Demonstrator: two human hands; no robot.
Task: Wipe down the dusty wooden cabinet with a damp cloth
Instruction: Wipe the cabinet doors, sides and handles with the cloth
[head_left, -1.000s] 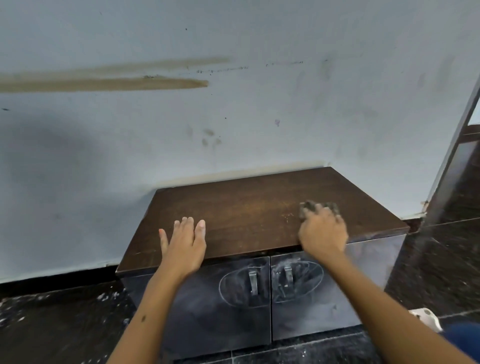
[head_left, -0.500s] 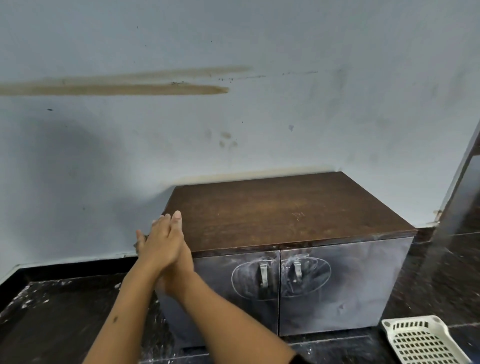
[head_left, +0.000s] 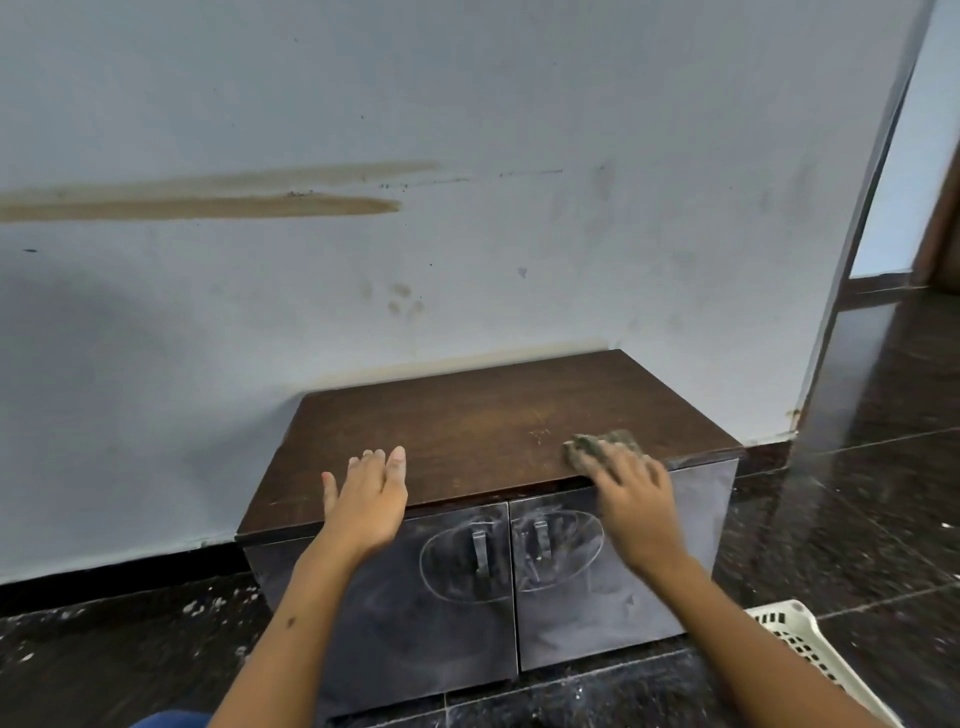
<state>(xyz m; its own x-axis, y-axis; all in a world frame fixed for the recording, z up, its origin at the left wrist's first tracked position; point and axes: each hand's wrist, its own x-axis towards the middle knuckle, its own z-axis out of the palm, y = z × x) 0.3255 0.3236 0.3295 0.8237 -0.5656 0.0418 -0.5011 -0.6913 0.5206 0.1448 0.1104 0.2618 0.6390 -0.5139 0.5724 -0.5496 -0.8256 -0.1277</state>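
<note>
A low wooden cabinet (head_left: 467, 431) with a dark brown top and two dusty grey doors stands against the wall. My left hand (head_left: 366, 499) rests flat on the front left part of the top, fingers straight. My right hand (head_left: 631, 493) presses a grey-green cloth (head_left: 602, 444) onto the front right part of the top, fingers spread over it. The right hand is blurred with motion. Only the far edge of the cloth shows beyond the fingers.
A stained pale wall (head_left: 467, 234) runs behind the cabinet. A white slotted plastic basket (head_left: 800, 644) lies on the dark tiled floor (head_left: 857, 493) at the lower right. A doorway (head_left: 904, 208) opens at the far right. White flecks dot the floor on the left.
Half a second ago both hands were together off the cabinet's left front corner. Now the left hand lies flat on the top and the right hand presses the cloth at the front right.
</note>
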